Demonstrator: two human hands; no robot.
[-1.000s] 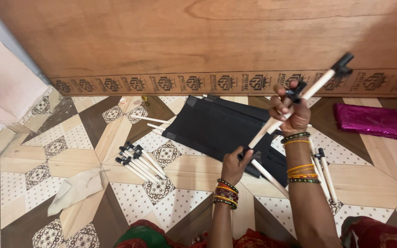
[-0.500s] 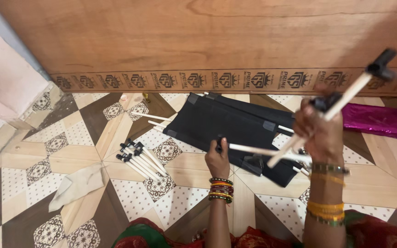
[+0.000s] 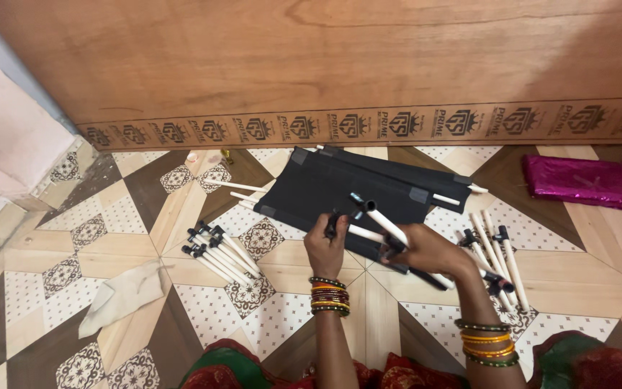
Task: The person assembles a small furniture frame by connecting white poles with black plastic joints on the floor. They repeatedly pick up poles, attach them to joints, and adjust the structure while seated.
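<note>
My left hand (image 3: pixel 327 246) grips the black connector end of a white rod (image 3: pixel 361 233) lying just over the near edge of a black fabric panel (image 3: pixel 354 189). My right hand (image 3: pixel 426 251) holds another white rod (image 3: pixel 391 229) with black end fittings, slanted from upper left to lower right across the first rod. Both wrists wear coloured bangles. The black panel lies flat on the patterned floor with white rods threaded through its sleeves.
A bundle of several white rods with black tips (image 3: pixel 217 252) lies to the left. More such rods (image 3: pixel 494 252) lie to the right. A beige cloth (image 3: pixel 120 295) is at lower left, a shiny magenta pouch (image 3: pixel 581 180) at upper right. A wooden board (image 3: pixel 325 65) stands behind.
My right hand has come down from high on the right, bringing its rod low over the panel's edge. My left hand stays near the panel, gripping the other rod's end.
</note>
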